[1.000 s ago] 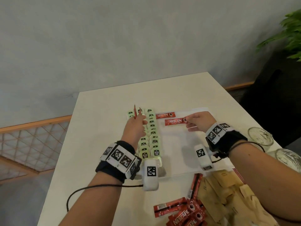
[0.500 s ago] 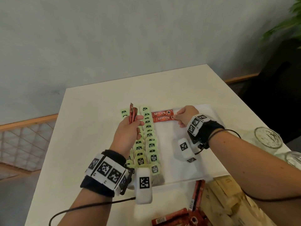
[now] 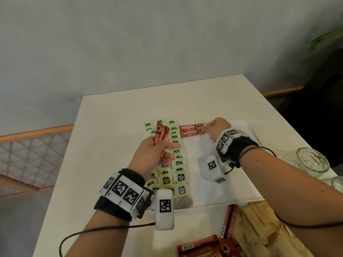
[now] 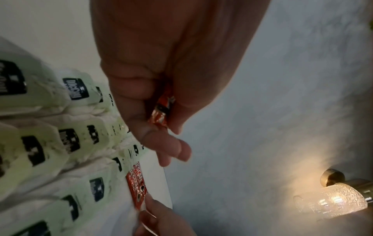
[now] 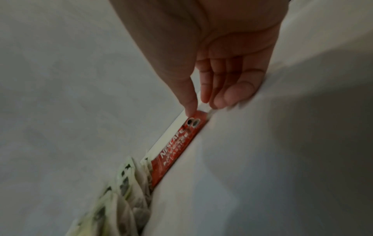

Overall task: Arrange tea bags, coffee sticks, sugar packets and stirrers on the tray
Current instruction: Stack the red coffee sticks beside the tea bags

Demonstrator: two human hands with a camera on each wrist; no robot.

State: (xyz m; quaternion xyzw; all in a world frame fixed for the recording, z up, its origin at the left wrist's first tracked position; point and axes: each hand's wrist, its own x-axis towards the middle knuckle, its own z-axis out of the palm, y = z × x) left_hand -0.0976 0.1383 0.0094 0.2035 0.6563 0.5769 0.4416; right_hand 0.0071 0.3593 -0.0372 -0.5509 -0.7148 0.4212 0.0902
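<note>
White table [image 3: 115, 115] bears the tray [image 3: 239, 190]; beside its green tea bags [image 3: 181, 176], right hand [image 3: 218, 127] fingertips press two red sticks [image 3: 191, 131]. Left hand [image 3: 155, 153] clasps more sticks [image 3: 161, 135]; only its wrist view shows a lamp [image 4: 333, 202].

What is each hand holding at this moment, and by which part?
The left hand grips a few red coffee sticks around their lower half. The right hand holds nothing; its fingertips touch the right ends of two coffee sticks on the tray.

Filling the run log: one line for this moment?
left hand: grips spare coffee sticks | right hand: aligning two sticks on tray
</note>
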